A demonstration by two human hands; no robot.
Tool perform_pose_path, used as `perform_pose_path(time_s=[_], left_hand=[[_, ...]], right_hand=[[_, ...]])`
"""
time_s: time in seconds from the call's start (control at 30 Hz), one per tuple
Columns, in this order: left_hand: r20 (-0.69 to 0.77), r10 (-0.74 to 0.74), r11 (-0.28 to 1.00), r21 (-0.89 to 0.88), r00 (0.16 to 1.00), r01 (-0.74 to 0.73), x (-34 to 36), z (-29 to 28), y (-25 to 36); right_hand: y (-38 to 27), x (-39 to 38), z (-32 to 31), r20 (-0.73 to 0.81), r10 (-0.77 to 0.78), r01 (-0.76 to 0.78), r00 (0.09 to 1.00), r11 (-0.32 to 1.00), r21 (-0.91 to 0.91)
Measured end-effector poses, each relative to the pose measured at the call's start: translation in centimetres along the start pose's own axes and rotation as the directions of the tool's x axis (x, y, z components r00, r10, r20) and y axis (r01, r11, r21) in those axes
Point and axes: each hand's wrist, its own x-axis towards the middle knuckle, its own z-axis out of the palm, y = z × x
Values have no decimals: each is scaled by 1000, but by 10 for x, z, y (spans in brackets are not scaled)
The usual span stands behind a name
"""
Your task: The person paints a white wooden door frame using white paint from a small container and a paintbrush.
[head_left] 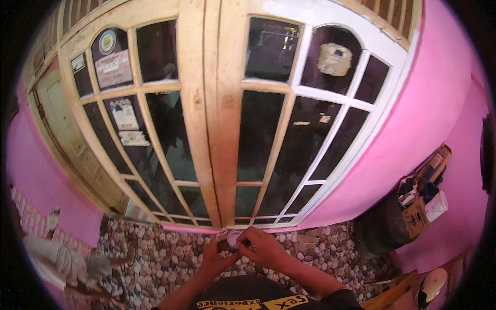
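Note:
My left hand (214,256) is closed around a small round cup (234,238) with a pale inside, low in the middle of the view. Over the cup's right side, my right hand (257,247) has its fingers pinched together; whatever they may hold is too small to make out. Both hands are in front of the foot of a tall glazed wooden double door (212,129). White coats the frame's right part, while the middle and left look like bare or yellowish wood.
Pebble-patterned flooring (170,248) lies below. Pink wall (372,139) flanks the door. At right, a dark drum-like container (380,227) bears a cardboard box (415,217) and a white bucket (436,205). Another person (67,258) is at the far left, beside a paler door (67,119).

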Motion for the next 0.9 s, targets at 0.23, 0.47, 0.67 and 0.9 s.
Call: perform_pose_path(time_s=[0.23, 0.47, 0.67, 0.9], left_hand=[[-26, 1, 994, 106, 1000, 2, 2, 4, 9], [-22, -41, 964, 262, 999, 45, 2, -5, 20], [-77, 17, 982, 187, 997, -3, 2, -3, 5], [-96, 34, 985, 172, 995, -18, 6, -7, 13]], right_hand=[[-3, 1, -7, -119, -41, 32, 992, 997, -74], [-9, 12, -6, -156, -88, 77, 984, 994, -76], [-13, 19, -8, -59, -33, 38, 998, 995, 89], [-7, 22, -12, -62, -34, 34, 998, 999, -8]])
